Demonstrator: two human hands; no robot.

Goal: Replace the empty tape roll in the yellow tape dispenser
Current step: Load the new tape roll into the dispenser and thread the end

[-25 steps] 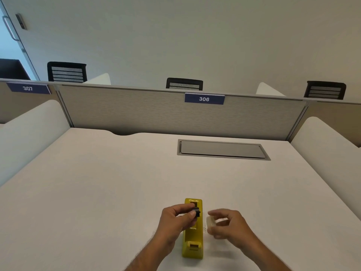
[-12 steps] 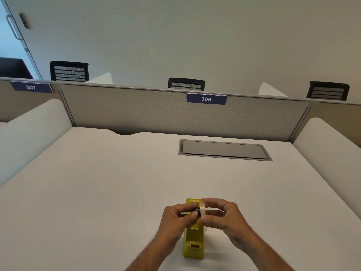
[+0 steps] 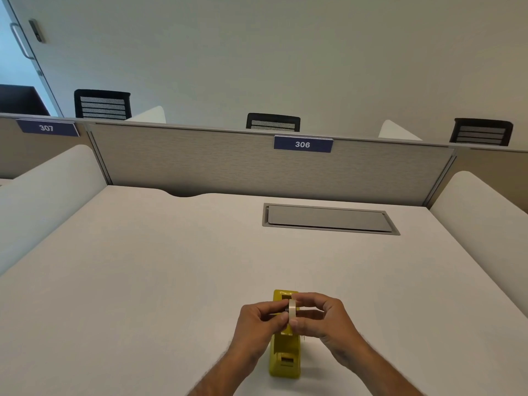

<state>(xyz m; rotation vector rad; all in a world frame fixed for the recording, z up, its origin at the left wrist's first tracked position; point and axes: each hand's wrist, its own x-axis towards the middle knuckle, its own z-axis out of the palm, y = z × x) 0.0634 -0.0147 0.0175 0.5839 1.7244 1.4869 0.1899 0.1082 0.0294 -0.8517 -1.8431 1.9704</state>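
Note:
The yellow tape dispenser [image 3: 285, 358] stands on the white desk [image 3: 143, 281], near its front edge, lengthwise toward me. Just above its middle, both hands meet. My right hand [image 3: 320, 318] pinches a pale, clear tape roll [image 3: 292, 307] held edge-on. My left hand [image 3: 260, 321] holds a small dark spindle core against the roll's left side; my fingers and the roll hide most of the core. The dispenser's open cradle is partly hidden under the hands.
A grey cable hatch [image 3: 328, 218] is set flush into the desk farther back. A fabric partition [image 3: 257, 167] labelled 306 closes the far edge, with white side dividers [image 3: 43, 195] left and right. Black chair backs show behind it.
My right hand brought the tape roll left from beside the dispenser to meet the dark core in my left hand. The core now sits against or inside the roll.

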